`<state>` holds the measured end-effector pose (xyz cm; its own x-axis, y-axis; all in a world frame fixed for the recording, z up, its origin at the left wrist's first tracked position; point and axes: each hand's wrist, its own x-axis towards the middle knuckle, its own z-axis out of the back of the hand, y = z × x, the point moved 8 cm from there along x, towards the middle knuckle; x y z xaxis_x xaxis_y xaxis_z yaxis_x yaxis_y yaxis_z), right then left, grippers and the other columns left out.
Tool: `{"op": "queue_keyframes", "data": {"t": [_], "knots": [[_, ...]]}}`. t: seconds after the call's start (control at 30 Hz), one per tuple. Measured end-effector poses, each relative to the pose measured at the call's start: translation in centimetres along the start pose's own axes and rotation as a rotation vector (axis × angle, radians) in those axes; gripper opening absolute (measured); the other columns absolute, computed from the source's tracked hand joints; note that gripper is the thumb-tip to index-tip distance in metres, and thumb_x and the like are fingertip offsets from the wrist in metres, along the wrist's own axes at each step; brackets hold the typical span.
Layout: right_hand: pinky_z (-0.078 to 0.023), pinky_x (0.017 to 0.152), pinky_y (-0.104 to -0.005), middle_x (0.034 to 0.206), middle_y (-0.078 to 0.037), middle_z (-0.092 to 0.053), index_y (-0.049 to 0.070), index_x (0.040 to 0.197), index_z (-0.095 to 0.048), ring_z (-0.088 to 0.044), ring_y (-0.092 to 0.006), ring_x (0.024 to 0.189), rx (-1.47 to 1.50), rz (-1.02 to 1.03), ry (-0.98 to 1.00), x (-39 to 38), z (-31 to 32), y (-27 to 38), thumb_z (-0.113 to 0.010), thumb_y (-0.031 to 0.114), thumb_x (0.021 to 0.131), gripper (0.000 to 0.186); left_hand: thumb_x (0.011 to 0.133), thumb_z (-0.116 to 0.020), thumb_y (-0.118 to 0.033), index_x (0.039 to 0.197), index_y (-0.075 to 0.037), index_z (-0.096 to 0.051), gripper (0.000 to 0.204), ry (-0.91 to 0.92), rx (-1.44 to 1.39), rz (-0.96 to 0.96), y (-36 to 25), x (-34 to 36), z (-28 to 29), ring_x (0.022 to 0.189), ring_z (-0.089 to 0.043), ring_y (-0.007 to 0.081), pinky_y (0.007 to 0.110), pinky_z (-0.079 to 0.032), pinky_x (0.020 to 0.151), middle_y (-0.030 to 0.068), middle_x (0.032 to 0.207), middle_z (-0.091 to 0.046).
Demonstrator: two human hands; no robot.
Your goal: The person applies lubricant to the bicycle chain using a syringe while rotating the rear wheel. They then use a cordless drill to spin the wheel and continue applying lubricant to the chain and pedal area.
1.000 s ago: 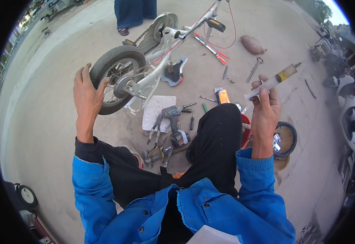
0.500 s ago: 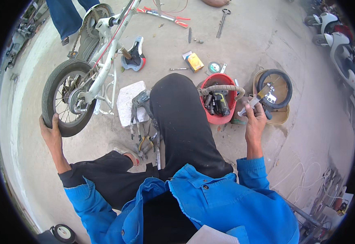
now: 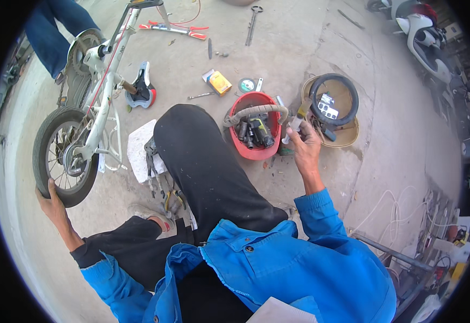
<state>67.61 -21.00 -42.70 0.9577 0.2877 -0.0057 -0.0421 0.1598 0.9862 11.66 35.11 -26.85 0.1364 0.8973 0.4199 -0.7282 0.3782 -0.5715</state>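
My left hand [image 3: 55, 209] grips the black tyre [image 3: 40, 156] of a small white bicycle [image 3: 107, 107], thumb on the near side, with most of the fingers hidden behind the rubber. Between the fingers of my right hand [image 3: 306, 148] is a clear plastic syringe [image 3: 294, 125] with something yellowish toward its upper end. This hand is raised just right of a red bucket [image 3: 254, 153], in front of a tan basin [image 3: 348, 134]. Tools and a yellow-green power tool [image 3: 262, 133] fill the bucket, whose handle is wrapped in cloth.
A black ring-shaped tyre [image 3: 348, 89] lies on the basin. Beyond my knee are a yellow box [image 3: 220, 83], a disc [image 3: 246, 85] and a bicycle saddle [image 3: 142, 89]. Pliers [image 3: 174, 199] lie near my foot, by a white block [image 3: 140, 151]. Another person's legs [image 3: 57, 37] stand behind the bicycle.
The whole view has swung to the right, so the ground items appear farther left. My left hand stays on the tyre. The syringe remains in my right hand.
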Motion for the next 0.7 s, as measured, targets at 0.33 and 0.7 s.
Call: {"op": "queue_keyframes", "data": {"t": [0.33,0.7], "knots": [[-0.057,0.079,-0.0351,0.109,-0.016,-0.075,-0.013,0.134,-0.066,-0.069,-0.0187,0.092,-0.142,-0.395,-0.321,-8.2,11.9,-15.2,-0.084,0.014,0.094,0.051,0.104,-0.075,-0.045,0.144,0.004,-0.062,0.064,0.040,-0.046,0.043,3.2,1.5,-0.1,0.120,-0.066,0.0266,0.039,-0.050,0.107,0.0181,0.133,-0.071],[-0.056,0.080,-0.0352,0.113,-0.016,-0.074,-0.011,0.132,-0.068,-0.069,-0.0200,0.095,-0.214,-0.263,-0.374,-1.5,16.5,-14.5,-0.079,0.009,0.093,0.045,0.104,-0.075,-0.046,0.147,0.003,-0.060,0.067,0.012,-0.006,0.036,3.3,1.2,0.2,0.121,-0.066,0.0271,0.040,-0.050,0.108,0.0180,0.136,-0.070]]}}
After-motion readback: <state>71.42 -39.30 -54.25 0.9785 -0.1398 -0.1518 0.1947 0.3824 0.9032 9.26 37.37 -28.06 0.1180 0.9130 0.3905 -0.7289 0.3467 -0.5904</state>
